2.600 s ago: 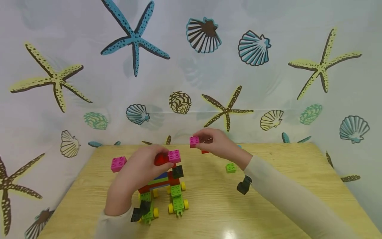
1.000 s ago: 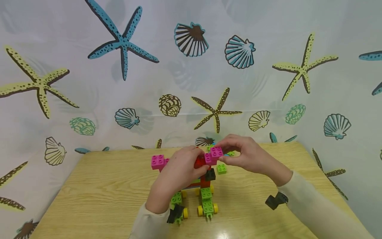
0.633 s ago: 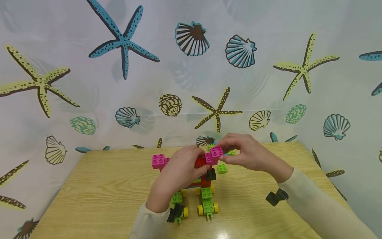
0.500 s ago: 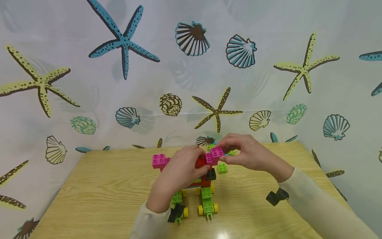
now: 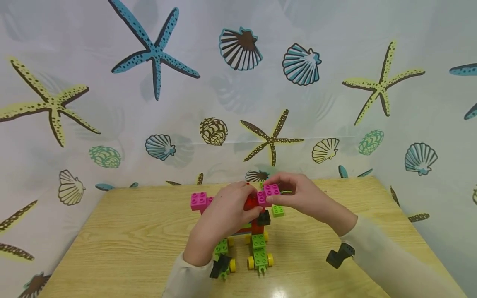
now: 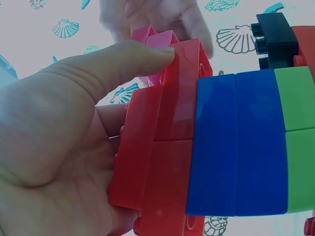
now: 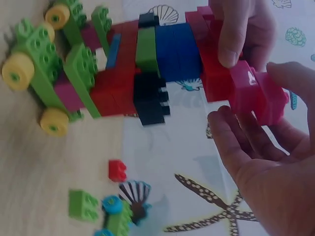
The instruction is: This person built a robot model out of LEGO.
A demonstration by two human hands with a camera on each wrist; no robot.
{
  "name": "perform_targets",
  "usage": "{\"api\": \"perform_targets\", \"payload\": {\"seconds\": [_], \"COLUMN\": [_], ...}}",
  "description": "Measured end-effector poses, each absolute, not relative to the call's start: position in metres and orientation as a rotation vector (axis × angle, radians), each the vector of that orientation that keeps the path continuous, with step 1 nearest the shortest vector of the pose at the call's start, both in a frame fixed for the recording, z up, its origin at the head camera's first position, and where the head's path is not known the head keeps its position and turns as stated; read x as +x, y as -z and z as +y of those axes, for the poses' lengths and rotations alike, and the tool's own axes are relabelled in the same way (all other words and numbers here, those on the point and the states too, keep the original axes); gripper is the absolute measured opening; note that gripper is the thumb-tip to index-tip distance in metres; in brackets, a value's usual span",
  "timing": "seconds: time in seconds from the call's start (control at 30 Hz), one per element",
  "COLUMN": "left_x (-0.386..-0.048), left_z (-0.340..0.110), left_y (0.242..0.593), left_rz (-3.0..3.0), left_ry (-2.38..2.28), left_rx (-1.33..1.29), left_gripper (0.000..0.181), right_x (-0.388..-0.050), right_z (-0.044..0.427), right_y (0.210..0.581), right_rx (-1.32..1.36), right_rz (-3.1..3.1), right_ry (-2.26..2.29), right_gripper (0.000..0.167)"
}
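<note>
A toy brick model stands on green bases with yellow wheels [image 5: 259, 256]. Its upper part has blue bricks [image 6: 236, 147], red bricks [image 6: 170, 118] and a black brick [image 5: 264, 217]. My left hand [image 5: 220, 219] grips the red top, thumb across its face. Two joined pink bricks step outward at the model's right end; my right hand [image 5: 307, 200] curls around the outer pink brick [image 5: 273, 189], thumb in front and fingers behind. Against the inner pink brick [image 7: 243, 88] the red top sits close. Another pink brick [image 5: 198, 200] juts out on the left end.
Behind the model lies a loose lime green brick [image 5: 278, 211]. In the right wrist view a small red brick [image 7: 116, 170] and a green piece with blue round parts [image 7: 118, 219] lie nearby. A patterned cloth [image 5: 238, 91] rises behind the wooden table [image 5: 141, 240].
The right hand has brought its pink brick onto the model's right end, and a left pink brick shows stepped likewise. Lately the right fingers slid left around the bricks; the left hand stayed still.
</note>
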State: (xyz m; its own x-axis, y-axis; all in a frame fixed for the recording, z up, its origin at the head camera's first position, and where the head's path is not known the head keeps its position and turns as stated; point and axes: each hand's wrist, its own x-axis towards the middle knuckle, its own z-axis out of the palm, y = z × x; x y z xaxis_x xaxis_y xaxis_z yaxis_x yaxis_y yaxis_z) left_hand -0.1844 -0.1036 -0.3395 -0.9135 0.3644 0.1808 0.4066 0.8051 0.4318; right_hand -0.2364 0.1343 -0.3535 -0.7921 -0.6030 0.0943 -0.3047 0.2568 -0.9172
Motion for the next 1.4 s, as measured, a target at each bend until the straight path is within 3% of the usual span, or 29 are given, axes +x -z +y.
{"api": "perform_targets", "payload": {"seconds": [0.47, 1.03, 1.4], "left_x": [-0.183, -0.182, -0.169], "left_z": [-0.103, -0.101, -0.118], "left_y": [0.341, 0.340, 0.322], "left_rz": [-2.895, -2.898, -2.836], "left_ry": [0.724, 0.633, 0.266], "left_rx": [-0.647, -0.635, -0.546], "left_gripper": [0.024, 0.025, 0.049], "right_x": [-0.237, -0.239, -0.236], "right_z": [0.131, 0.128, 0.125], "right_y": [0.366, 0.371, 0.374], "right_rx": [-0.638, -0.680, -0.672], "right_rz": [2.150, 2.107, 2.134], "right_ry": [1.704, 1.713, 1.705], "right_gripper": [0.037, 0.040, 0.040]}}
